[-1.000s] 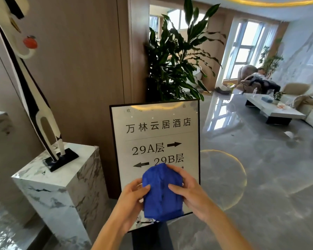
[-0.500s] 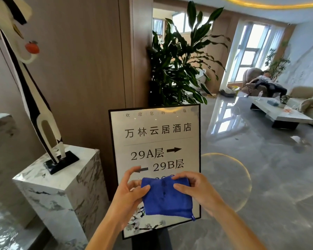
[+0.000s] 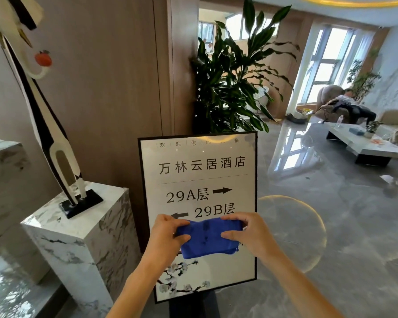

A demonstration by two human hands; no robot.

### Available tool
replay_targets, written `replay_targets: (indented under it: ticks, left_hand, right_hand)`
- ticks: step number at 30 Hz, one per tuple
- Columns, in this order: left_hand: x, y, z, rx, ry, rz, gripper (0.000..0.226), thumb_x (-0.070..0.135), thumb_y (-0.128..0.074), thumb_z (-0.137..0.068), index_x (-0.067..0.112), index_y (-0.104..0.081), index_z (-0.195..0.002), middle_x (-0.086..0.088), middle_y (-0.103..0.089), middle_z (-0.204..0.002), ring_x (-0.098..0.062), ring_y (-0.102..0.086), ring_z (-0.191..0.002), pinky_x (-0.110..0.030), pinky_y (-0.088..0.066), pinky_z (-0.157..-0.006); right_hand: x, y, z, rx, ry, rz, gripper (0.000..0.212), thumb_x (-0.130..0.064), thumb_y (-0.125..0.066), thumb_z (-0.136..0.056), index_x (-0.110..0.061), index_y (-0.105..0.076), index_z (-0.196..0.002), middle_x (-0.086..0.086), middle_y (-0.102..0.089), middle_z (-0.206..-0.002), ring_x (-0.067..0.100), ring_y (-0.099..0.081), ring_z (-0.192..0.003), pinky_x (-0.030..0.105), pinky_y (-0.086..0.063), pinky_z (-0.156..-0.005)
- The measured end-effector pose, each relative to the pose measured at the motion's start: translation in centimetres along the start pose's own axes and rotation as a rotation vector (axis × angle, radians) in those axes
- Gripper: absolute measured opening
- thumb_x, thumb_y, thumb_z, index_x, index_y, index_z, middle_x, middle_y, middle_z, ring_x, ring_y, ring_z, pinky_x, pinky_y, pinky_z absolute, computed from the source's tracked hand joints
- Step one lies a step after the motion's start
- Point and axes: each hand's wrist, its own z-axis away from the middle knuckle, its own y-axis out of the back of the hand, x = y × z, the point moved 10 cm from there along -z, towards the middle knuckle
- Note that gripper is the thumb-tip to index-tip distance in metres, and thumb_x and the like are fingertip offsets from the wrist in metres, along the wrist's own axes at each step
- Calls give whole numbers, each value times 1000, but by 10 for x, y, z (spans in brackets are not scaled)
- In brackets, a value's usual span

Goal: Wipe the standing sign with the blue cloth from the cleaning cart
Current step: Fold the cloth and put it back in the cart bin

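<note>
The standing sign [image 3: 200, 175] is a black-framed white board with black characters, arrows and a blossom print at its foot, upright on a dark post right in front of me. A blue cloth [image 3: 208, 241], folded into a flat pad, is held in front of the sign's lower half. My left hand [image 3: 167, 236] pinches its left end and my right hand [image 3: 248, 234] pinches its right end. The cloth hides the sign's text beneath the 29B line. Whether the cloth touches the sign I cannot tell.
A white marble pedestal [image 3: 78, 239] with a tall black-and-white bird sculpture [image 3: 44, 125] stands close on the left. A big potted plant [image 3: 234, 88] rises behind the sign. Glossy grey floor [image 3: 331, 226] spreads right toward a low table [image 3: 365, 145], sofas and a seated person [image 3: 347, 104].
The bunched, upright cloth has been folded down into a wide flat pad between both hands. My view has come closer to the sign, which now shows more of its lower part.
</note>
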Motion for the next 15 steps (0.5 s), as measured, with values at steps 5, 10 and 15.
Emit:
replay_targets:
  ticks: [5,10,15]
  left_hand:
    - [14,10,-4,96,-58,-41,24,-5,-64,-90,0,-71,-113,4,-36,-93,0,-41,-81,7,-31,-75]
    - [20,14,-13,105,-38,-45,19,-10,-56,-93,-2,-70,-102,0,-35,-96,-13,-43,-83,2,-36,-73]
    - [22,24,-27,90,-9,-15,18,-15,-53,-92,1,-61,-94,1,-33,-92,-15,-40,-77,2,-38,-66]
  right_hand:
    - [-9,7,-8,38,-5,132,35,-18,-88,-72,-50,-75,-76,-25,-74,-77,-2,-69,-78,13,-53,-64]
    - [-19,20,-11,136,-14,489,20,-52,-81,-72,-44,-76,-90,-23,-68,-71,-2,-60,-72,18,-40,-58]
    - [-26,17,-26,31,-31,402,18,-41,-77,-82,-44,-76,-100,-22,-74,-82,2,-66,-81,35,-57,-78]
